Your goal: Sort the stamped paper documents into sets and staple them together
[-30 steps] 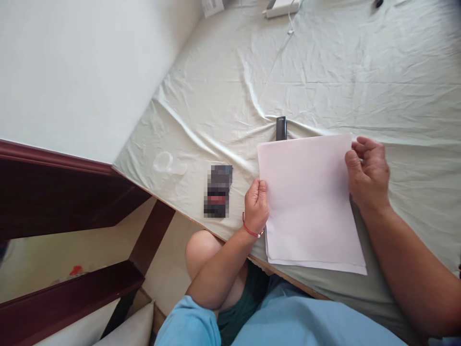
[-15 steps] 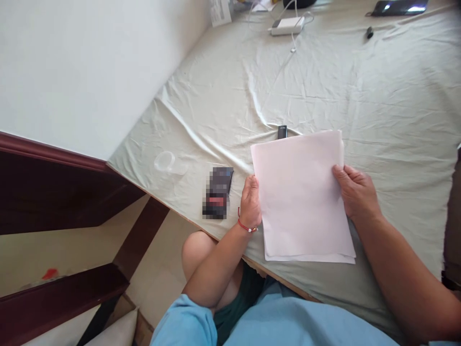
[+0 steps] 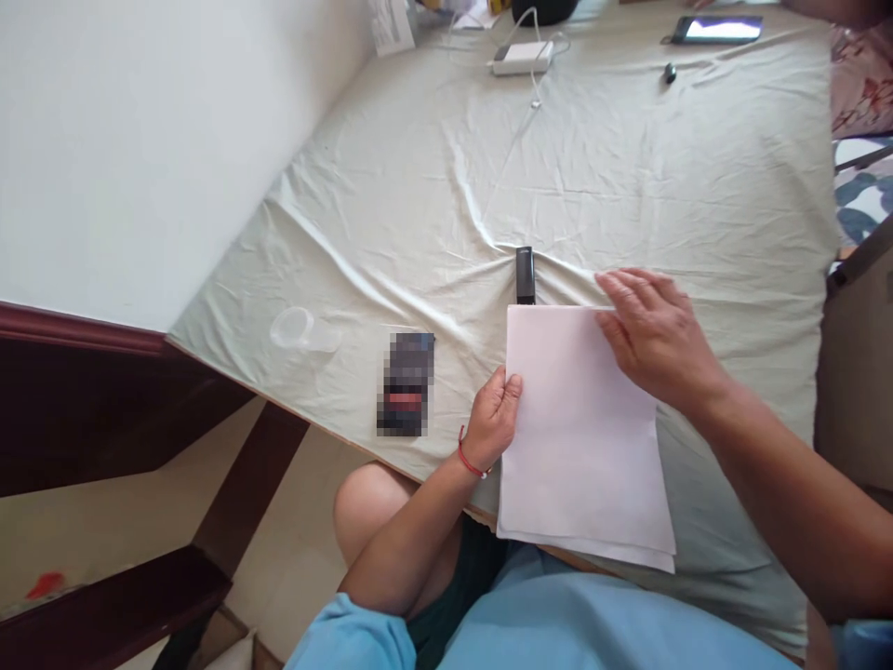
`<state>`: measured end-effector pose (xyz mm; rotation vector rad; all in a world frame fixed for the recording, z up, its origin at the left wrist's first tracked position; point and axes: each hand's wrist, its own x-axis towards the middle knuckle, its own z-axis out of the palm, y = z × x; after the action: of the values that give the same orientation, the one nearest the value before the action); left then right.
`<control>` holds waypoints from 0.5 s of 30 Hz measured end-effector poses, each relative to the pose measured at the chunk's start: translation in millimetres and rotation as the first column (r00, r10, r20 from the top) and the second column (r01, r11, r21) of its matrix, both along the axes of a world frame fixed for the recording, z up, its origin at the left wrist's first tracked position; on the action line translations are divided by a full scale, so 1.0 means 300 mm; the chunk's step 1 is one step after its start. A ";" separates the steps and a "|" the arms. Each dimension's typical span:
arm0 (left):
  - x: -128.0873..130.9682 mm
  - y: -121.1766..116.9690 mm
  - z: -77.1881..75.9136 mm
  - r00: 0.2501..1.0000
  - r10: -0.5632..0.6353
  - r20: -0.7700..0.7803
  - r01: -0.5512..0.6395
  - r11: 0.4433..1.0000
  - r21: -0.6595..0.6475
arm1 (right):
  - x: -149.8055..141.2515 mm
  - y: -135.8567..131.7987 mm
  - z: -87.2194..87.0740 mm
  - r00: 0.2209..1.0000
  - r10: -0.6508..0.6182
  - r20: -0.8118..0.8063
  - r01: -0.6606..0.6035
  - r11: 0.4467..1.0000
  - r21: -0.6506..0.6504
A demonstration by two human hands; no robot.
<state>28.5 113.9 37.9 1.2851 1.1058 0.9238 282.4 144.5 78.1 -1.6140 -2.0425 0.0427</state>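
Note:
A thin stack of white paper sheets (image 3: 572, 437) lies on the pale green cloth (image 3: 433, 205), its near end hanging past the surface's edge. My left hand (image 3: 492, 419), with a red string at the wrist, pinches the stack's left edge. My right hand (image 3: 652, 335) lies flat on the upper right corner of the sheets, fingers stretched out. A small black stapler (image 3: 525, 274) sits just beyond the paper's far edge, close to my right fingertips.
A blurred dark card-like object (image 3: 406, 383) and a clear plastic piece (image 3: 297, 328) lie left of the paper. At the far end are a white power bank with cable (image 3: 520, 58), a lit phone (image 3: 718, 30) and a small dark object (image 3: 670, 73). Dark wooden frame (image 3: 126, 400) at left.
The stack has been lowered flat onto the cloth and turned straighter. My right hand let go of the right edge and now rests flat on the top corner. The view shifted.

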 end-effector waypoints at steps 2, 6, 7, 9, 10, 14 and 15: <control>0.003 -0.006 -0.006 1.000 0.019 -0.018 -0.019 1.000 -0.010 | -0.018 0.027 0.020 0.994 0.099 0.041 -0.091 0.981 -0.172; 0.004 -0.014 -0.015 0.996 0.041 -0.074 -0.041 0.999 0.004 | -0.028 0.044 0.015 0.983 0.177 0.056 -0.151 0.936 -0.319; 0.004 -0.016 -0.016 0.995 0.046 -0.083 -0.045 0.999 0.013 | -0.029 0.043 0.012 0.981 0.182 0.061 -0.153 0.932 -0.328; 0.004 -0.017 -0.018 0.994 0.056 -0.093 -0.053 0.998 0.028 | -0.035 0.041 0.006 0.977 0.205 0.057 -0.171 0.916 -0.364; 0.003 -0.018 -0.019 0.993 0.059 -0.099 -0.056 0.998 0.034 | -0.039 0.039 0.006 0.976 0.212 0.045 -0.179 0.907 -0.381; 0.003 -0.021 -0.022 0.990 0.046 -0.130 -0.042 0.998 0.039 | -0.060 0.035 0.015 0.982 0.190 -0.016 -0.181 0.898 -0.400; 0.004 -0.023 -0.022 0.990 0.040 -0.133 -0.036 0.999 0.033 | -0.063 0.035 0.021 0.982 0.185 -0.041 -0.186 0.898 -0.399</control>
<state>29.7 107.1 31.5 1.3714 1.2282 0.8954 263.5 154.9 84.3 -1.6354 -2.2878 0.5690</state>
